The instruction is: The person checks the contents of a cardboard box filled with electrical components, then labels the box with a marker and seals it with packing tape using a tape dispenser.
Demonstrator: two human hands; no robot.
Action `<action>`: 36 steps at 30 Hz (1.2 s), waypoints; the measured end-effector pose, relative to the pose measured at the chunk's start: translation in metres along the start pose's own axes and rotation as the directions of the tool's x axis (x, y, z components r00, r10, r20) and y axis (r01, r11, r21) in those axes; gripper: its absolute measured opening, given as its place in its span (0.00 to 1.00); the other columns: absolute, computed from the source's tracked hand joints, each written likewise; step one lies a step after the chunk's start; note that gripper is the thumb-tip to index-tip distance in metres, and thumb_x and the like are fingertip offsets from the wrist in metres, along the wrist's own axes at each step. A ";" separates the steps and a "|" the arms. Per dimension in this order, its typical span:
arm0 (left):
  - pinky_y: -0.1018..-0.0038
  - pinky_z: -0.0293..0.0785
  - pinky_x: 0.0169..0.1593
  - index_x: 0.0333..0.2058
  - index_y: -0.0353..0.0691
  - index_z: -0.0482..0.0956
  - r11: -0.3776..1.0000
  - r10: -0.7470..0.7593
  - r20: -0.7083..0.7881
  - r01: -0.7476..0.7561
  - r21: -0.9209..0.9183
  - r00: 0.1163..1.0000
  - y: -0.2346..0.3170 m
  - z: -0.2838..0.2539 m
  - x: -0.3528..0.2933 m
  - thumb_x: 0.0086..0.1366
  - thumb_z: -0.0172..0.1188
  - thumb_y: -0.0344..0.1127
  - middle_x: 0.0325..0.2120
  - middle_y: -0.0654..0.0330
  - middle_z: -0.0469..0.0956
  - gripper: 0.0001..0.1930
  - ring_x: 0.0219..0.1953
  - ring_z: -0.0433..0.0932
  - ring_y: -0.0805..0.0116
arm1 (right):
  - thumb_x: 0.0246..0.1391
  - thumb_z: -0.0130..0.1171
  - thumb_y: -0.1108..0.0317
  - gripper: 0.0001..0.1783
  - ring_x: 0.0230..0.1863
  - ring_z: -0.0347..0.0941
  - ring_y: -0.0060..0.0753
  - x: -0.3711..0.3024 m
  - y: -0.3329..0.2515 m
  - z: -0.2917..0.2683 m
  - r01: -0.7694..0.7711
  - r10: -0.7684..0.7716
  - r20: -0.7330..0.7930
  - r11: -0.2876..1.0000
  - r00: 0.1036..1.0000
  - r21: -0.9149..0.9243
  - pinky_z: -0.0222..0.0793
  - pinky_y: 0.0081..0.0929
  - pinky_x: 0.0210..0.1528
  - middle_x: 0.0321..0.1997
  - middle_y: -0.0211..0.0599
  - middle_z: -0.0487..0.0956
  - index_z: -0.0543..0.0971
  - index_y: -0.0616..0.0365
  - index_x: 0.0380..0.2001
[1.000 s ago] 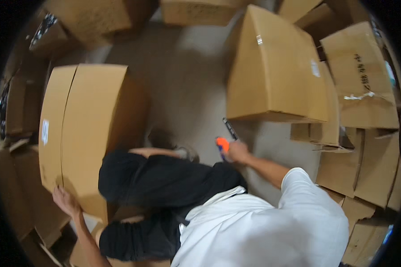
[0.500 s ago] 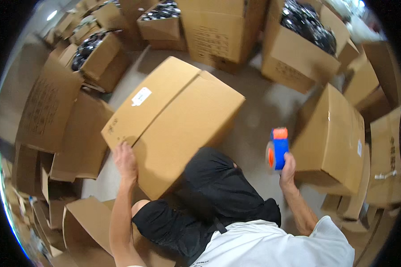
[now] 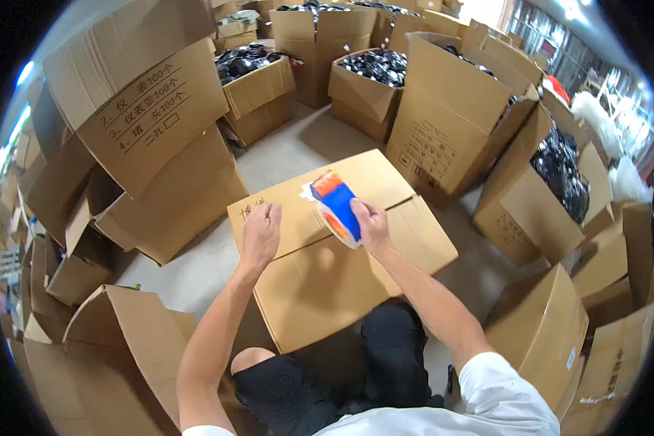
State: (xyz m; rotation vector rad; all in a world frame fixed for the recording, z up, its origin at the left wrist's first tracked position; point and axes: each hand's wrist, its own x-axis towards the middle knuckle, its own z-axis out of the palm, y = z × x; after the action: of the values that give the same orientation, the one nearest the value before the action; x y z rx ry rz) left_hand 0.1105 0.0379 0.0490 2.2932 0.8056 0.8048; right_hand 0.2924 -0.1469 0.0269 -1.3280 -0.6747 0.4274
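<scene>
A large closed cardboard box [image 3: 327,298] lies in front of my knees, its top flaps meeting along a seam. My right hand [image 3: 373,227] grips a blue and orange tape dispenser [image 3: 336,195] with a roll in it, held above the middle of the box top. The dispenser hides part of a white label on the box. My left hand [image 3: 261,231] is closed in a fist over the left end of the box, close to the seam. What its fingers hold, if anything, is hidden. No strand of tape shows between the hands.
An open box stands by my left forearm, its flap [image 3: 149,341] raised. Tall flattened or open cartons [image 3: 156,102] rise at the left. Behind stand several boxes filled with black plastic-wrapped goods [image 3: 374,69]. A closed box [image 3: 538,334] is at my right, on the grey floor [image 3: 283,156].
The tape dispenser has swung from beside the box at the right to above its top. My left hand has left the box's edge and closed. The view has tilted up and the box appears turned.
</scene>
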 end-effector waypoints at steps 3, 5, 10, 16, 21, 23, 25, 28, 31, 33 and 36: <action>0.65 0.74 0.50 0.45 0.33 0.82 0.799 -0.293 0.330 0.419 -0.431 0.897 0.021 0.012 0.030 0.75 0.53 0.51 0.39 0.54 0.83 0.23 0.43 0.80 0.62 | 0.66 0.58 0.52 0.23 0.28 0.67 0.13 -0.006 0.006 -0.012 0.008 0.000 0.106 0.997 0.994 -0.078 0.65 0.20 0.30 0.27 0.23 0.77 0.83 0.65 0.34; 0.66 0.75 0.50 0.48 0.33 0.82 0.525 -0.311 0.516 0.596 -0.607 0.798 0.027 0.021 0.045 0.75 0.53 0.53 0.41 0.57 0.84 0.25 0.44 0.81 0.67 | 0.66 0.57 0.52 0.22 0.28 0.68 0.13 -0.008 0.002 -0.010 -0.002 0.011 0.109 0.996 0.994 -0.085 0.65 0.20 0.30 0.27 0.23 0.77 0.83 0.65 0.35; 0.71 0.78 0.49 0.45 0.34 0.84 0.381 -0.079 0.650 0.625 -0.681 0.756 0.030 0.024 0.061 0.73 0.60 0.42 0.40 0.60 0.85 0.16 0.40 0.82 0.71 | 0.66 0.58 0.52 0.22 0.28 0.69 0.13 -0.002 0.005 -0.015 -0.027 0.041 0.126 0.993 0.991 -0.112 0.64 0.20 0.29 0.26 0.23 0.76 0.82 0.63 0.35; 0.71 0.81 0.43 0.39 0.34 0.84 0.429 -0.089 0.636 0.606 -0.670 0.766 0.030 0.044 0.075 0.71 0.63 0.37 0.33 0.61 0.84 0.10 0.34 0.82 0.73 | 0.66 0.57 0.49 0.23 0.29 0.70 0.14 0.005 -0.005 -0.027 -0.060 0.087 0.191 0.988 0.978 -0.142 0.66 0.18 0.31 0.27 0.24 0.77 0.81 0.63 0.36; 0.68 0.78 0.34 0.29 0.32 0.85 0.849 -0.172 0.211 0.253 -0.464 0.962 -0.035 0.079 0.191 0.65 0.65 0.38 0.22 0.60 0.82 0.13 0.27 0.80 0.72 | 0.65 0.59 0.48 0.28 0.37 0.75 0.18 0.028 -0.039 -0.009 -0.240 0.269 0.162 0.954 0.949 -0.177 0.72 0.21 0.41 0.38 0.32 0.81 0.79 0.68 0.48; 0.64 0.78 0.35 0.30 0.33 0.86 0.941 -0.141 0.039 0.146 -0.304 0.989 -0.085 0.090 0.255 0.63 0.66 0.39 0.23 0.57 0.84 0.13 0.27 0.82 0.67 | 0.65 0.59 0.48 0.30 0.39 0.76 0.20 0.044 -0.037 -0.008 -0.313 0.351 0.169 0.925 0.921 -0.214 0.74 0.22 0.44 0.41 0.34 0.82 0.78 0.69 0.52; 0.62 0.78 0.36 0.32 0.34 0.86 0.965 -0.158 0.027 0.161 -0.206 0.987 -0.129 0.125 0.277 0.61 0.66 0.40 0.25 0.56 0.86 0.13 0.27 0.83 0.63 | 0.63 0.61 0.47 0.32 0.38 0.76 0.20 0.057 -0.030 -0.006 -0.441 0.473 0.139 0.872 0.870 -0.213 0.74 0.23 0.42 0.40 0.34 0.81 0.77 0.70 0.52; 0.57 0.78 0.44 0.36 0.38 0.88 0.973 -0.026 0.589 -0.115 0.201 0.808 -0.188 0.172 0.267 0.61 0.64 0.42 0.34 0.51 0.87 0.14 0.40 0.85 0.53 | 0.61 0.63 0.44 0.33 0.38 0.76 0.22 0.063 -0.043 0.021 -0.471 0.504 0.143 0.857 0.852 -0.209 0.74 0.24 0.41 0.39 0.38 0.81 0.77 0.70 0.46; 0.56 0.77 0.49 0.41 0.38 0.87 0.940 -0.151 0.896 -0.219 0.261 0.417 -0.155 0.210 0.255 0.62 0.61 0.42 0.41 0.48 0.86 0.15 0.47 0.83 0.53 | 0.60 0.64 0.43 0.33 0.38 0.77 0.23 0.054 -0.034 0.003 -0.479 0.516 0.023 0.810 0.856 -0.339 0.74 0.25 0.41 0.38 0.40 0.81 0.77 0.70 0.42; 0.55 0.76 0.50 0.45 0.38 0.86 0.872 -0.376 0.897 -0.239 0.427 0.232 -0.155 0.205 0.243 0.63 0.60 0.41 0.45 0.48 0.85 0.16 0.50 0.82 0.54 | 0.60 0.65 0.44 0.32 0.37 0.77 0.23 0.049 -0.035 0.003 -0.437 0.457 0.045 0.871 0.888 -0.225 0.75 0.25 0.40 0.37 0.39 0.81 0.77 0.70 0.42; 0.55 0.75 0.49 0.48 0.36 0.83 0.958 -0.122 0.894 -0.184 0.219 0.432 -0.193 0.142 0.228 0.66 0.57 0.40 0.47 0.47 0.83 0.17 0.49 0.82 0.54 | 0.62 0.63 0.48 0.27 0.35 0.77 0.21 0.046 -0.038 0.035 -0.429 0.443 0.125 0.895 0.888 -0.123 0.75 0.24 0.38 0.35 0.37 0.82 0.78 0.67 0.40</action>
State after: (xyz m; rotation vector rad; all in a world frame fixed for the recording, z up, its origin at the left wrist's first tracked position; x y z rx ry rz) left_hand 0.2869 0.2777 -0.0956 2.4853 0.3395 -0.6568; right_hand 0.2997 -0.0994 0.0766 -1.5500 -0.5175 0.8780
